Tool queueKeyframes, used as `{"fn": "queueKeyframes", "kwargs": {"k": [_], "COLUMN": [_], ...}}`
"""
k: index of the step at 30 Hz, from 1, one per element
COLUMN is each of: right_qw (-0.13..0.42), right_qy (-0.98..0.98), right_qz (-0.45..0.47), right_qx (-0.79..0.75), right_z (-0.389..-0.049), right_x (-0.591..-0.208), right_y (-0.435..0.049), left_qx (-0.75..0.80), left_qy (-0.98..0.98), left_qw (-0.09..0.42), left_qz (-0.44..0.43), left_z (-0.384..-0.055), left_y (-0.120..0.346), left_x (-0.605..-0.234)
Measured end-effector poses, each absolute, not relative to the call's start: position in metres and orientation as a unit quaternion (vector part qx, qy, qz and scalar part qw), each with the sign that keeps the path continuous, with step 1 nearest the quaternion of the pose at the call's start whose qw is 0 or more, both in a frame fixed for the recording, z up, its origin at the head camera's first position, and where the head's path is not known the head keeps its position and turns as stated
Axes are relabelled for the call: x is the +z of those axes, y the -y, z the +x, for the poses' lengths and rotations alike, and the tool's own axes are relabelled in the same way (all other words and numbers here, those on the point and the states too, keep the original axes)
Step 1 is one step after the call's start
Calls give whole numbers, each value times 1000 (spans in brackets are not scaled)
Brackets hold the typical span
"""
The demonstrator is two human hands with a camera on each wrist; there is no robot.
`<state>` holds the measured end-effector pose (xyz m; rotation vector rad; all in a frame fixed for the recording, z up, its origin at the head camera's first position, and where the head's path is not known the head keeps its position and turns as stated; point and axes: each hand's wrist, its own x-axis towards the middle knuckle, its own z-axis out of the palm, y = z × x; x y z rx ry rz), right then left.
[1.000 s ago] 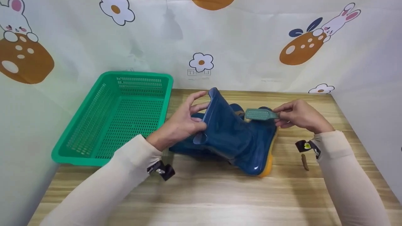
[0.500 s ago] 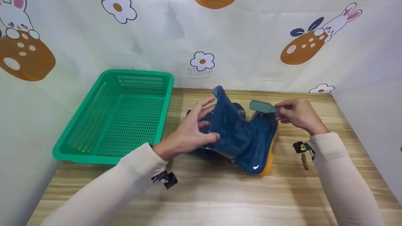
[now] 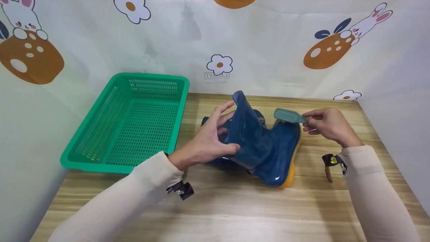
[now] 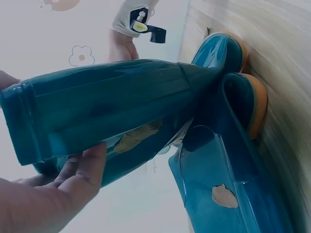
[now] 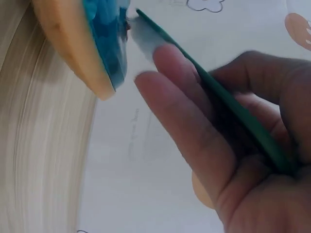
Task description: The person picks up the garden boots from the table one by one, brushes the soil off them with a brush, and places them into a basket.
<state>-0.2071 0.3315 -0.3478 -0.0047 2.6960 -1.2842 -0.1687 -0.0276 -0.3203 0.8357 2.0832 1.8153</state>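
Note:
A blue rubber rain boot (image 3: 258,144) with a yellow sole leans with its shaft raised to the left. My left hand (image 3: 210,143) grips the shaft near its top, thumb on the near side, fingers spread behind. A brown patch (image 4: 138,137) marks this shaft in the left wrist view. My right hand (image 3: 331,124) pinches the handle of a green brush (image 3: 289,115), its head right at the boot's far end. Pale bristles (image 5: 146,39) face the boot in the right wrist view. A second blue boot (image 4: 257,184), mostly hidden in the head view, lies behind, also with a brown patch (image 4: 225,196).
A green perforated plastic basket (image 3: 144,127) stands at the left on the wood-grain table (image 3: 215,215). A small brown piece (image 3: 328,173) lies near my right wrist. A printed sheet (image 3: 262,47) covers the wall behind.
My left hand has shifted from pinching the boot's rim to spanning its shaft, which stands slightly more upright. The brush has moved a little right and up along the boot, and its head has tilted.

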Motion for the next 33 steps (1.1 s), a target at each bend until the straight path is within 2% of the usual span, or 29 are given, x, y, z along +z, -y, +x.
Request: {"fn": "queueKeyframes", "kwargs": {"k": [3,11,19,22,28,33], "right_qw": [68,115,70,68,104,69], "right_qy": [-889,-870,-889,-885,-897,-915], "right_qz": [1,-4,6,2,-12,-13], "right_qx": [-454,-480,-453,-460,-430,-396], "right_z": [-207,-206,-207,-208,-212,-213], "right_x": [-347,-347,-346,-344,-344,-343], "right_y": [-332,-340,-333,-328,-321,-320], "left_qx": [631,639,640,642,643,646], "left_qy": [-710,-700,-697,-692,-689,-682], "left_qw": [111,97,101,103,102,104], "left_qz": [293,303,307,313,319,326], "left_z": [-169,-170,-169,-169,-168,-167], "left_y": [28,28,26,24,23,22], "left_x": [-322,-325,-325,-325,-325,-324]}}
